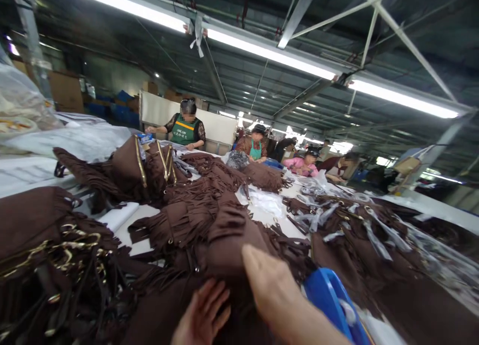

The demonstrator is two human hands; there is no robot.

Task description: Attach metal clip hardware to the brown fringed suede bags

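Observation:
A dark brown fringed bag [230, 250] lies in front of me on a pile of similar bags. My right hand [265, 280] is at the bag's right side, fingers curled down against it and closed on it; the fingertips are hidden. Below the bag's near edge, my left hand [205, 307] shows its palm side, fingers stretched out and apart, holding nothing. Dark brown fabric spreads under both hands. Just right of my right hand stands a blue plastic container [329, 300], partly covered by my forearm.
Brown bags with gold zippers [140, 163] and a heap with gold clasps [67, 250] lie left. At right are bags with plastic-wrapped straps [359, 225]. Clear plastic [265, 202] covers part of the white table [297, 227]. Across it, a person in a green apron [185, 130] and several others work.

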